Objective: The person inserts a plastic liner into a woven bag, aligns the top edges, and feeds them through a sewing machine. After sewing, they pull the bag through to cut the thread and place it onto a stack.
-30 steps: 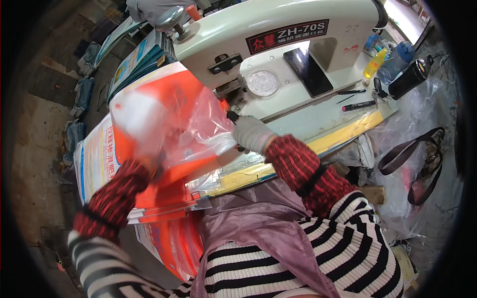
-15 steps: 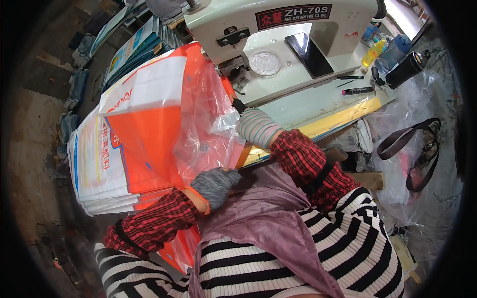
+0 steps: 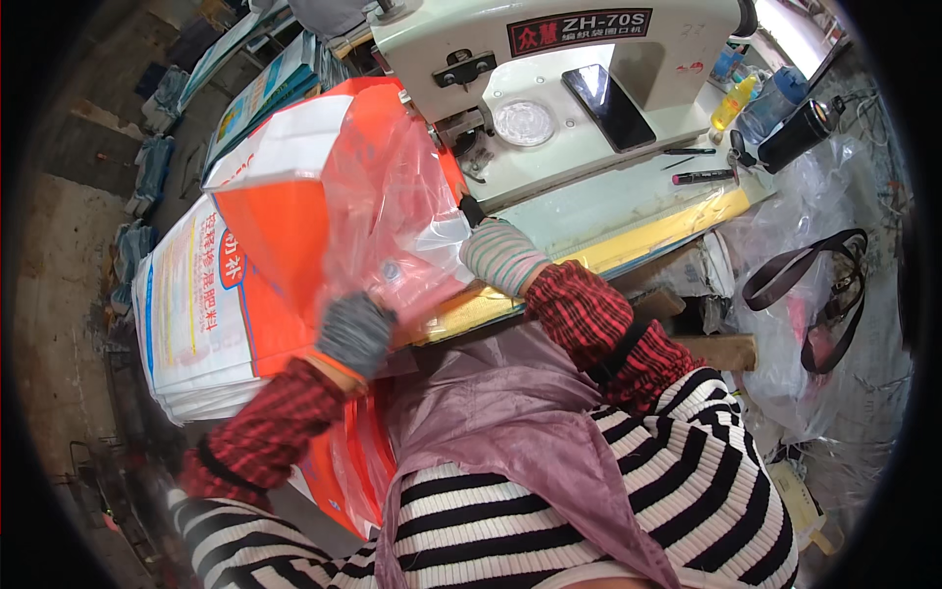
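An orange and white woven bag (image 3: 270, 236) with a clear plastic liner (image 3: 392, 211) lies on top of a pile of like bags (image 3: 191, 334), its open edge by the sewing machine head (image 3: 461, 128). My right hand (image 3: 502, 257), in a striped glove with dark fingertips, is closed on the bag's edge just below the machine's foot. My left hand (image 3: 355, 336), in a grey glove, is at the near side of the bag and liner. Motion smears its fingers, so their grip is unclear.
A black phone (image 3: 608, 106) and a round white dish (image 3: 525, 124) rest on the machine bed. Right of them are a marker (image 3: 702, 178), a yellow bottle (image 3: 734, 103) and a black flask (image 3: 800, 137). A dark strap (image 3: 800, 275) lies over clear plastic. More bags (image 3: 260, 98) are stacked behind.
My left hand has moved left and away from my body, up to the liner. The bag's upper layer has shifted, with more liner bunched up. My right hand stays nearly in place.
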### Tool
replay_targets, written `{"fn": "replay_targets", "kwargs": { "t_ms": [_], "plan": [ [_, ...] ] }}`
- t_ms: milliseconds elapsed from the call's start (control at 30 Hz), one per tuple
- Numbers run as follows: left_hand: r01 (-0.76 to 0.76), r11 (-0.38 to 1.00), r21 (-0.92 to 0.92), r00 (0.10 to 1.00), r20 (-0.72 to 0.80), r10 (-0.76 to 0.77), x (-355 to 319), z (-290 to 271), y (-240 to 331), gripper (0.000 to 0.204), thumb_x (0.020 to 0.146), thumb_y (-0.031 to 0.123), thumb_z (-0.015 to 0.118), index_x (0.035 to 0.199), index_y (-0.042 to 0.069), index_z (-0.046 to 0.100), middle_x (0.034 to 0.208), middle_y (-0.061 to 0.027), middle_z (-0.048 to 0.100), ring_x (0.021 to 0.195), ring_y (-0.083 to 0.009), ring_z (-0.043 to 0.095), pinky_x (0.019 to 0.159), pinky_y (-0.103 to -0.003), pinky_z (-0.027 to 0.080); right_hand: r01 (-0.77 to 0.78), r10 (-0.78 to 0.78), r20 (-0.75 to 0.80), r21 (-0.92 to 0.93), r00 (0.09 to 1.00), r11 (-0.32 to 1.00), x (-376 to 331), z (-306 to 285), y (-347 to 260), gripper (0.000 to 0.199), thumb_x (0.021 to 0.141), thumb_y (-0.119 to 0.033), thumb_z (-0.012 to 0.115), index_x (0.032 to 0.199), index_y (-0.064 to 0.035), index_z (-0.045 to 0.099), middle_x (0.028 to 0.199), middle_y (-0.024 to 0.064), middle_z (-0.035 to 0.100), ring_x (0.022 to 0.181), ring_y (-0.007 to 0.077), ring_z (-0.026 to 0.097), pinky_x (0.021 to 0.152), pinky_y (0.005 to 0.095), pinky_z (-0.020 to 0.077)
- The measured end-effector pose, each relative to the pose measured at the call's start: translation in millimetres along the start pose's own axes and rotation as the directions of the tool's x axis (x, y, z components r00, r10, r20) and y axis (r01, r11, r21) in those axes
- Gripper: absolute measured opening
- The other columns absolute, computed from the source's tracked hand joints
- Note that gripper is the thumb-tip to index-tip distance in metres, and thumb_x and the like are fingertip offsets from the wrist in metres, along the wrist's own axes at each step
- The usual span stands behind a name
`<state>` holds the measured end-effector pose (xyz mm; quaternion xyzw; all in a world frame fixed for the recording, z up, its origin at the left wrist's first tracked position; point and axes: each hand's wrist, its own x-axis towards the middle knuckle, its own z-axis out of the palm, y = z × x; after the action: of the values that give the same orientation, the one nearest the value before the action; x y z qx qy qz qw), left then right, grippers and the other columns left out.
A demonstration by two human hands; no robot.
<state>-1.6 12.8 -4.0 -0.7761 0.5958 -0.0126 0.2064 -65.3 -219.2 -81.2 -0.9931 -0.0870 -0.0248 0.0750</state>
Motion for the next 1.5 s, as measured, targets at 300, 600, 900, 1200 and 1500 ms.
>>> {"fn": "replay_targets", "kwargs": {
  "t_ms": [300, 600, 900, 1200, 1500],
  "plan": [
    [-0.694, 0.574, -0.435, 0.717, -0.335, 0.612, 25.5, -40.6, 99.0, 0.012, 0.069, 0.012, 0.054, 0.074, 0.010, 0.064, 0.077, -0.0098, 0.060, 0.068, -0.0221, 0.058, 0.067, -0.034, 0.048, -0.275, 0.442, -0.132, 0.618, 0.887, 0.736, -0.5, -16.1, -35.7, 0.026, 0.082, -0.022, 0.048, 0.085, -0.0017, 0.064, 0.082, 0.0202, 0.063, 0.078, 0.0337, 0.062, 0.068, 0.0425, 0.0484],
    [-0.479, 0.872, -0.099, 0.868, -0.201, 0.454, 33.2, -98.5, -26.0, 0.029, 0.068, 0.024, 0.056, 0.046, 0.005, 0.054, 0.043, -0.0116, 0.048, 0.044, -0.0250, 0.051, 0.034, -0.043, 0.031, -0.510, 0.472, 0.196, 0.285, 0.860, 0.811, 25.4, -39.7, -27.1, 0.054, 0.084, -0.015, 0.044, 0.132, 0.0022, 0.027, 0.089, 0.0209, 0.064, 0.078, 0.0321, 0.064, 0.064, 0.0456, 0.0506],
    [-0.622, 0.600, -0.503, 0.743, -0.138, 0.654, 63.0, -57.8, 91.6, 0.020, 0.079, 0.022, 0.056, 0.071, 0.005, 0.064, 0.071, -0.0077, 0.063, 0.063, -0.0229, 0.061, 0.056, -0.038, 0.049, -0.208, 0.233, 0.036, 0.592, 0.972, 0.779, -2.4, -11.3, -25.6, 0.053, 0.084, -0.020, 0.045, 0.132, -0.0049, 0.029, 0.091, 0.0180, 0.064, 0.083, 0.0338, 0.062, 0.069, 0.0413, 0.0498],
    [-0.542, 0.837, -0.071, 0.816, -0.281, 0.505, 70.0, -96.6, -20.9, 0.018, 0.068, 0.013, 0.057, 0.051, 0.011, 0.054, 0.051, -0.0121, 0.052, 0.047, -0.0268, 0.053, 0.042, -0.039, 0.040, -0.513, 0.438, 0.335, 0.184, 0.835, 0.838, 42.8, -23.3, -4.5, 0.054, 0.082, -0.015, 0.049, 0.132, -0.0024, 0.032, 0.091, 0.0170, 0.065, 0.081, 0.0284, 0.064, 0.065, 0.0389, 0.0516],
    [-0.601, 0.616, -0.509, 0.766, -0.147, 0.626, 84.9, -100.2, 86.2, 0.012, 0.067, 0.016, 0.057, 0.064, 0.008, 0.065, 0.062, -0.0095, 0.060, 0.059, -0.0237, 0.060, 0.052, -0.038, 0.048, -0.516, 0.415, 0.321, 0.370, 0.851, 0.773, -7.4, -16.4, -13.2, 0.039, 0.079, -0.020, 0.049, 0.107, 0.0071, 0.055, 0.085, 0.0244, 0.063, 0.082, 0.0375, 0.062, 0.070, 0.0435, 0.0501]
  ]
}}
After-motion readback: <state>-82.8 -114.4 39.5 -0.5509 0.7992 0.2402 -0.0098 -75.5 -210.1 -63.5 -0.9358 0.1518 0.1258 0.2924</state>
